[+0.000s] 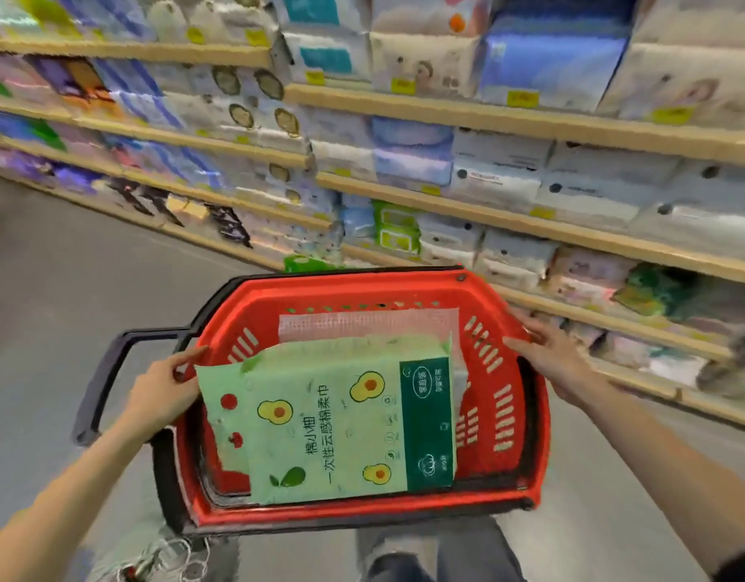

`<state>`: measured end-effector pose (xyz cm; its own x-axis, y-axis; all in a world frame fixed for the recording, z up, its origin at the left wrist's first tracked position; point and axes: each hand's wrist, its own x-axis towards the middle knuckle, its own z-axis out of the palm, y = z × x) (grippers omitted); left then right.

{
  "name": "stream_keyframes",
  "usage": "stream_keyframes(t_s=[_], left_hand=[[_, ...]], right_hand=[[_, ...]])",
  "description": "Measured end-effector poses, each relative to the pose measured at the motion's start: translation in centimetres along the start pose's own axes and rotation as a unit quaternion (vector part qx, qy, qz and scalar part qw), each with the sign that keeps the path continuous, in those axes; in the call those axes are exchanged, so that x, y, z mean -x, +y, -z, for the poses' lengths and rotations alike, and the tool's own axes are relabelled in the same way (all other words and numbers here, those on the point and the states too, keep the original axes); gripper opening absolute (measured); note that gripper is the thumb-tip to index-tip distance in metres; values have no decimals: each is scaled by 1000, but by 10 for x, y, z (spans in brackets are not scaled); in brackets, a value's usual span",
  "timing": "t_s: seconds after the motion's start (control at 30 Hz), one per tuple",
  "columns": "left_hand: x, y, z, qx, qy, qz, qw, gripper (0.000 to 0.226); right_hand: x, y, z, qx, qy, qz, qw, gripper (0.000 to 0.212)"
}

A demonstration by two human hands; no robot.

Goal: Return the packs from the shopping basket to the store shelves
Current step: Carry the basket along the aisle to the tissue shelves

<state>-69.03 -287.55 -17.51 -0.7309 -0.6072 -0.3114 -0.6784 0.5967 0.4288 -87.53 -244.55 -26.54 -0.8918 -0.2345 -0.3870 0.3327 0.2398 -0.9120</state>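
A red shopping basket with black trim hangs in front of me, held by both hands. My left hand grips its left rim. On the right rim my right hand is closed over the edge. Inside lies a light green pack printed with avocados and a dark green band, tilted against the near wall. A white-and-pink pack lies under it toward the far side. Store shelves full of tissue and wipe packs run along the right and ahead.
The basket's dark folded handle sticks out to the left. Grey aisle floor stretches away on the left. My legs in jeans show below the basket. Green wipe packs sit on a low shelf just beyond the basket.
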Motion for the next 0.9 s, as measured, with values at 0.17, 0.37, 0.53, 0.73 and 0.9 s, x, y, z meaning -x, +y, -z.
stream_keyframes(t_s=[0.17, 0.37, 0.53, 0.73, 0.9], left_hand=[[-84, 22, -45, -13, -90, -39, 995, 63], [-143, 64, -130, 5, -160, -74, 984, 36], [-202, 79, -201, -5, -180, -115, 977, 37], [-273, 84, -295, 1, -195, -141, 971, 36], [-342, 62, -373, -27, -196, -140, 970, 32]], right_hand=[[6, 38, 13, -32, 65, -52, 996, 58], [-17, 84, 41, -39, 143, -110, 983, 58], [-52, 125, 63, -46, 179, -140, 973, 58], [-106, 189, 74, -61, 194, -169, 964, 59], [-168, 255, 77, -59, 199, -188, 960, 61]])
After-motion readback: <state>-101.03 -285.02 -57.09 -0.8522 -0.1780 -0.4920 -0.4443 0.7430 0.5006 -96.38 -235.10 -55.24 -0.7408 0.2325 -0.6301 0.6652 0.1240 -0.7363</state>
